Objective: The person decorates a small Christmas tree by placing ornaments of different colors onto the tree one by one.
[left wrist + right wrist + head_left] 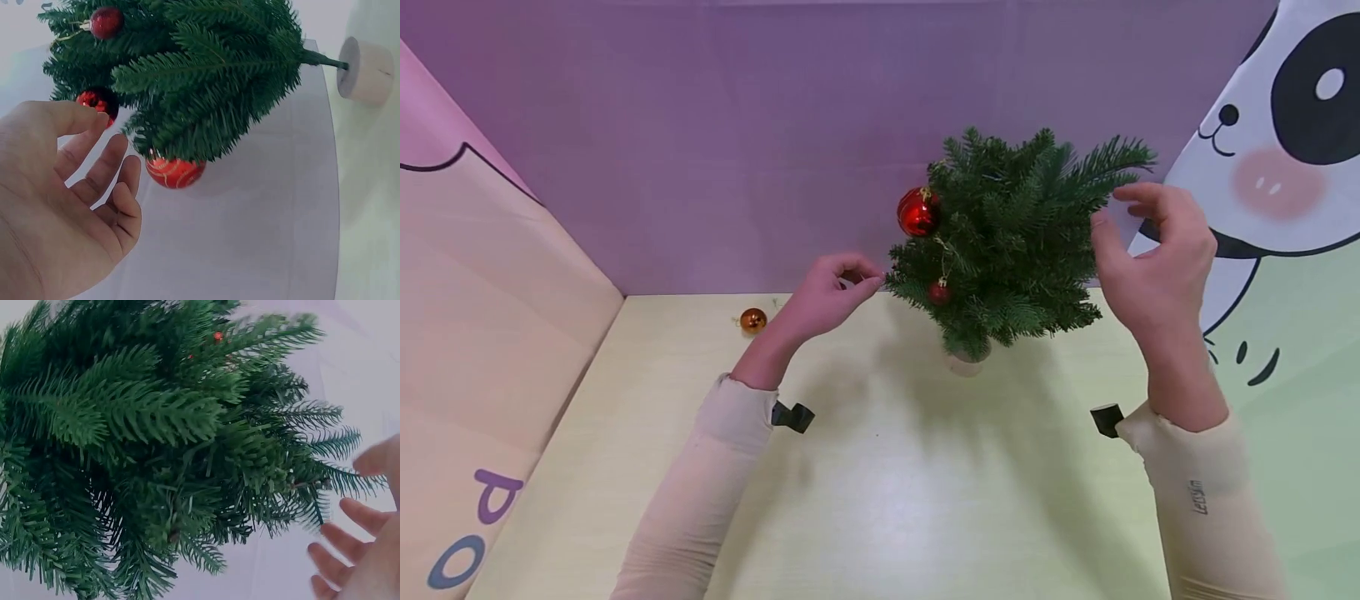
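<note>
A small green artificial Christmas tree (1007, 233) stands toward the back of the table on a pale round base (369, 70). My left hand (838, 292) is at its left side, fingertips right at a branch tip, fingers loosely bent. Close to those fingers in the left wrist view hang a shiny red ball (98, 105) and a larger red ball with gold lines (175, 172). A small dark red ball (939, 291) hangs lower on the front. At the tree's right side, my right hand (1165, 250) is raised beside the outer branches, thumb and fingers apart, holding nothing.
An amber ball ornament (753, 321) lies on the pale table (880, 500), left of the tree near the back edge. A purple backdrop (737, 150) rises behind. Printed panels stand at both sides, the right one with a panda (1277, 183).
</note>
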